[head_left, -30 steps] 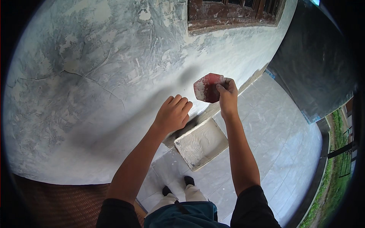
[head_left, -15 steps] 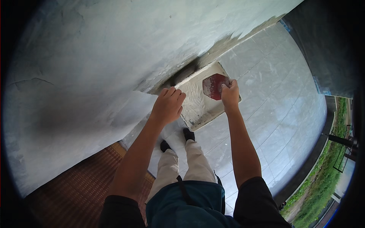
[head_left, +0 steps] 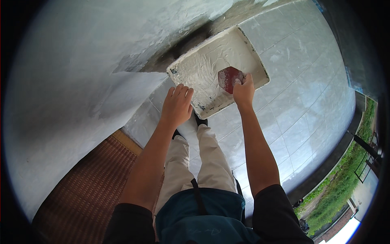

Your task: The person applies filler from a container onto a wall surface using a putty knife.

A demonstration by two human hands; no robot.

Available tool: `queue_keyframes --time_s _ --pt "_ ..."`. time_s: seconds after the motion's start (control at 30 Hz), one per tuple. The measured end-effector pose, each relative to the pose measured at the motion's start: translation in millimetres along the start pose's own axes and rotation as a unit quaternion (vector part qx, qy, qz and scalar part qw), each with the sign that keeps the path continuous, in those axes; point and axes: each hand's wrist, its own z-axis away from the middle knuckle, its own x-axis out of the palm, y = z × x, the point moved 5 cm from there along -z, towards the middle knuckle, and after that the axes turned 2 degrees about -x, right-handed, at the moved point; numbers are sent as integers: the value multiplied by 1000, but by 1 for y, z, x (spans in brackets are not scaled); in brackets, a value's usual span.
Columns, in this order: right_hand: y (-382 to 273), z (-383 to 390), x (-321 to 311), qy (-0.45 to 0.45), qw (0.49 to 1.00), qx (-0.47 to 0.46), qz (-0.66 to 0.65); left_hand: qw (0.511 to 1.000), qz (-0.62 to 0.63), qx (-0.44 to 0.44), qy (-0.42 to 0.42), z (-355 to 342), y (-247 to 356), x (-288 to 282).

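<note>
Paste (head_left: pixel 209 59) is left in the tray (head_left: pixel 257 63); most of the wall (head_left: pixel 81 61) looks pale, but a dark strip (head_left: pixel 174 53) at its foot looks uncoated. Your right hand (head_left: pixel 243 92) pinches the red scraper (head_left: pixel 228 79) over the tray, by its near edge. Your left hand (head_left: pixel 176 106), half open, seems empty by the left edge. You can't read the faint mark (head_left: pixel 211 232) on your top (head_left: pixel 174 215).
</note>
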Motion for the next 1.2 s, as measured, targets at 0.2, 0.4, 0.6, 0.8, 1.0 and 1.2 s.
queue_keyframes --time_s 0.2,0.4,0.6,0.8,1.0,1.2 --pt "1 -12 14 4 997 -58 48 999 26 -16 12 4 1 29" --pt "6 -17 22 10 994 -85 65 996 79 -28 28 5 3 40" --pt "9 -10 26 19 991 -117 62 992 112 -37 48 13 3 49" --pt "11 -10 25 22 987 -138 80 991 120 -40 48 22 2 57" --pt "23 -3 22 -11 988 -120 98 990 120 -45 60 32 -3 58" --pt "29 5 18 -50 986 -114 110 989 117 -60 71 42 -4 62"
